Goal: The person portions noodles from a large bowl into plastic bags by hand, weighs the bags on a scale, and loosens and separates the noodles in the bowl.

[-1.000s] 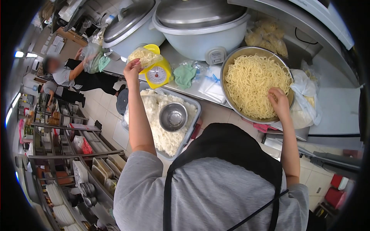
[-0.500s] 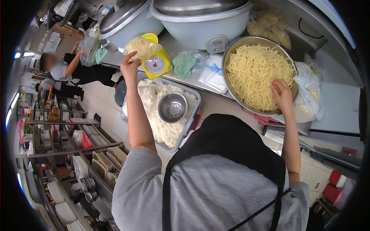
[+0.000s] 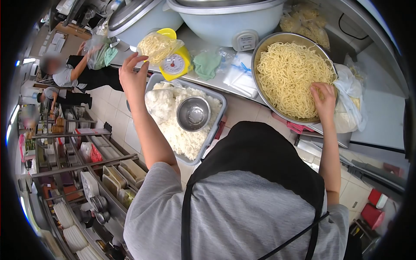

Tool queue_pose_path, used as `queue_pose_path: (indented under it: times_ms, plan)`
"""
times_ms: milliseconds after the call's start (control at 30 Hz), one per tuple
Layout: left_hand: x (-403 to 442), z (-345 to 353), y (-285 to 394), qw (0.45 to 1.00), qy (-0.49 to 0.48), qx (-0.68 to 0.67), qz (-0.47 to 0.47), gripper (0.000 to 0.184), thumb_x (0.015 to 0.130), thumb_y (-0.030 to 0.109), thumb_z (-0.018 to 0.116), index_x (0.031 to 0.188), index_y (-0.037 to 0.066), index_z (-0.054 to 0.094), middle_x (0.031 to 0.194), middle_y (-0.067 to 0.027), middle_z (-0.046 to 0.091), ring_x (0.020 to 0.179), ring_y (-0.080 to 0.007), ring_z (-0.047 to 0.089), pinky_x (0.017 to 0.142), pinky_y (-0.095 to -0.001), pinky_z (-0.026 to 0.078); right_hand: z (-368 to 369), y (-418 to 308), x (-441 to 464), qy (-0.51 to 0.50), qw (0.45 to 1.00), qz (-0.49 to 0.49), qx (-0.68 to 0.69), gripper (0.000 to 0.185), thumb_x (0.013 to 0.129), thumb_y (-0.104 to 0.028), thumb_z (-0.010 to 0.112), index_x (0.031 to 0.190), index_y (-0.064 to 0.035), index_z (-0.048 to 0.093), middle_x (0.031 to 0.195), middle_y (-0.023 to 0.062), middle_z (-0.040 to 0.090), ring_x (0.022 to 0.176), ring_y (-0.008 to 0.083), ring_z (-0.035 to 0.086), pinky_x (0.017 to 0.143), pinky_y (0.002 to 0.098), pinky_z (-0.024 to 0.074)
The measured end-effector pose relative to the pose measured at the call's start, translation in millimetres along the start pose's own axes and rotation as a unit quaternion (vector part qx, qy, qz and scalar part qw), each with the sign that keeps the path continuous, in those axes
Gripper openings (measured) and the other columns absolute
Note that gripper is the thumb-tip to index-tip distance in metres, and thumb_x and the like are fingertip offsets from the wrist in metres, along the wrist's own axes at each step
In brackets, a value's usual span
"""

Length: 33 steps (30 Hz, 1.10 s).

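Note:
A clear plastic bag of noodles [image 3: 158,47] rests on the pan of a yellow dial scale [image 3: 178,63]. Just beside the bag, my left hand [image 3: 133,78] is open, its thumb and fingers apart with nothing between them. On the right, a wide metal bowl [image 3: 256,80] is heaped with loose yellow noodles [image 3: 288,78]. My right hand [image 3: 324,100] is at the bowl's near right side, its fingers bent and pinched on some of the noodles; the fingertips are partly hidden. The dial is too small to read.
A grey tub [image 3: 222,108] of white rice with a small metal bowl [image 3: 193,113] stands below the scale. Green cloth [image 3: 207,65] and plastic bags [image 3: 240,76] lie on the counter. Large rice cookers [image 3: 225,21] stand behind. Another person [image 3: 65,73] works at left, holding a bag.
My left hand has come away from the bag of noodles, moving left and down, and its fingers have opened. My right hand has shifted slightly within the noodle bowl.

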<state>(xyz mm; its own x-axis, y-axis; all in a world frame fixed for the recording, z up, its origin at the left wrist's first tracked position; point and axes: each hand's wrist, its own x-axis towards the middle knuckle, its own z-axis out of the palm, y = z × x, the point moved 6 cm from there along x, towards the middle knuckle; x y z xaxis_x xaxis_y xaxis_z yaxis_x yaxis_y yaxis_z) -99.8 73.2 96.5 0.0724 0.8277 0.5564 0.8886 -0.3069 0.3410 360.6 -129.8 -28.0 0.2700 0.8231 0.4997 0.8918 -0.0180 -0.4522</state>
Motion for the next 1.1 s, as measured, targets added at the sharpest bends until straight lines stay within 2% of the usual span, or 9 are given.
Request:
queue_pose_path:
  times_ms: [133,200,500,600,700,767,867,1000,1100]
  plan:
    - [-6.5,48.9,-2.2,0.981,-0.072,0.164,0.08,0.019,0.068,0.025,0.067,0.087,0.02,0.069,0.119,-0.0057,0.053,0.105,-0.0296,0.045,0.09,-0.0368,0.04,2.5,-31.9,10.0,-0.034,0.994,-0.074,-0.075,0.011,0.072,-0.012,0.064,0.082,-0.0069,0.065,0.086,0.0068,0.062,0.084,0.023,0.053,0.075,0.0344,0.0401]
    - [8.6,87.3,-28.7,0.977,-0.08,0.185,0.072,0.021,0.071,0.026,0.064,0.091,0.022,0.068,0.12,-0.01,0.051,0.099,-0.0305,0.051,0.086,-0.0377,0.043,28.2,-23.8,8.5,-0.161,0.974,-0.069,-0.141,0.012,0.067,-0.015,0.066,0.077,-0.0074,0.066,0.08,0.0049,0.062,0.083,0.0218,0.052,0.073,0.0348,0.0384]
    - [105.9,61.6,-9.6,0.992,-0.006,0.103,0.08,0.04,0.064,0.001,0.05,0.099,0.013,0.065,0.083,-0.0176,0.062,0.079,-0.0354,0.059,0.074,-0.041,0.046,26.4,-14.3,34.4,-0.237,0.949,-0.056,-0.199,0.014,0.066,-0.017,0.067,0.075,-0.0079,0.067,0.073,0.0073,0.063,0.086,0.0224,0.052,0.077,0.037,0.0373]
    - [125.6,40.4,18.2,0.978,0.017,0.071,0.198,0.042,0.063,0.001,0.05,0.101,0.014,0.065,0.083,-0.0137,0.065,0.072,-0.0275,0.062,0.066,-0.0355,0.049,28.6,-1.9,35.5,-0.24,0.941,-0.081,-0.225,0.011,0.066,-0.016,0.066,0.074,-0.0097,0.067,0.07,0.0081,0.062,0.083,0.0228,0.054,0.075,0.0382,0.038]
    - [115.7,20.6,55.2,0.976,-0.145,-0.16,0.017,0.043,0.066,-0.002,0.05,0.106,0.01,0.063,0.088,-0.0086,0.066,0.058,-0.0127,0.057,0.051,-0.0254,0.045,-34.8,-38.7,71.2,-0.125,0.981,-0.085,-0.125,0.012,0.063,-0.006,0.067,0.075,-0.0057,0.067,0.065,0.0142,0.058,0.064,0.0271,0.055,0.059,0.035,0.044]
    - [98.3,27.7,88.0,0.856,-0.266,-0.443,-0.01,0.043,0.07,-0.005,0.049,0.111,0.004,0.058,0.101,-0.0052,0.063,0.051,-0.0009,0.045,0.04,-0.0165,0.034,-63.6,-50.9,92.2,-0.103,0.983,-0.088,-0.122,0.012,0.064,-0.007,0.067,0.076,-0.0051,0.067,0.065,0.0146,0.057,0.065,0.0269,0.056,0.06,0.0346,0.0439]
    - [62.7,36.8,145.5,0.741,-0.306,-0.596,-0.027,0.043,0.072,-0.008,0.047,0.114,0.0,0.054,0.116,-0.0074,0.056,0.047,0.0001,0.04,0.036,-0.0152,0.029,-103.0,-63.5,115.3,-0.086,0.99,-0.045,-0.101,0.011,0.069,-0.008,0.065,0.079,-0.0029,0.066,0.067,0.0155,0.059,0.067,0.026,0.057,0.062,0.033,0.0442]
    - [10.2,73.2,206.2,0.668,-0.401,-0.626,-0.036,0.044,0.072,-0.005,0.05,0.116,0.002,0.053,0.117,-0.0061,0.055,0.044,0.0015,0.04,0.037,-0.0127,0.034,-139.6,-76.7,140.3,-0.052,0.991,-0.067,-0.102,0.011,0.069,-0.013,0.062,0.076,-0.0051,0.066,0.069,0.0119,0.061,0.06,0.0281,0.058,0.058,0.036,0.0448]
    - [-32.9,106.1,233.5,0.644,-0.459,-0.608,-0.063,0.045,0.072,-0.005,0.051,0.117,0.002,0.053,0.1,-0.0035,0.062,0.044,-0.0001,0.041,0.037,-0.0147,0.035,-179.2,-117.2,153.5,-0.066,0.997,-0.008,-0.044,0.015,0.068,-0.004,0.063,0.082,0.0018,0.065,0.072,0.0128,0.064,0.067,0.0178,0.06,0.064,0.0299,0.0475]
